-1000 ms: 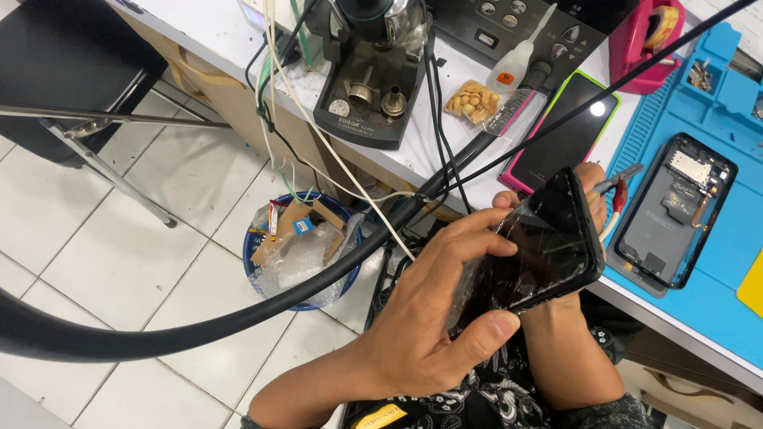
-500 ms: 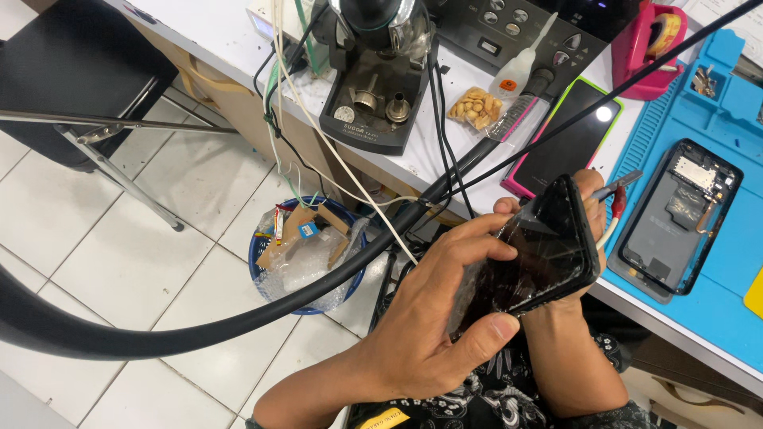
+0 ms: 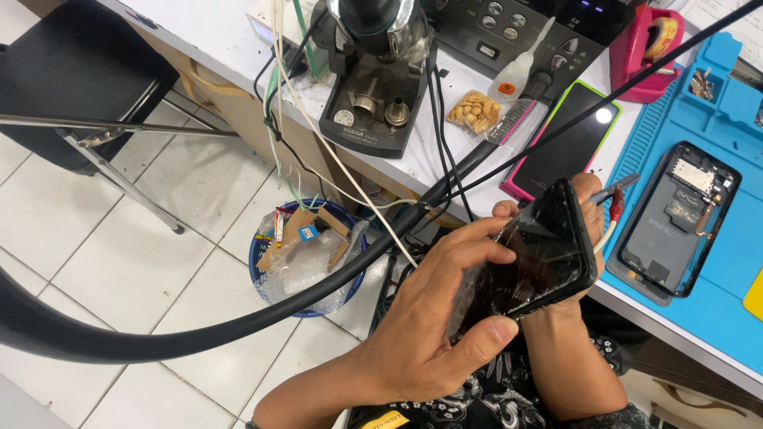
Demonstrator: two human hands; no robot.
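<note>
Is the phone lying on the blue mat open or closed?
Open: the phone on the blue mat lies without its cover, inner parts showing.

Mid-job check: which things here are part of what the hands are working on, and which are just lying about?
In hand:
- cracked black phone screen, gripped by left hand and right hand
- red-handled tweezers in the right hand
- opened phone body on blue mat

Lying about:
- bag of nuts
- pink tape dispenser
- blue waste bin
- black stool
</note>
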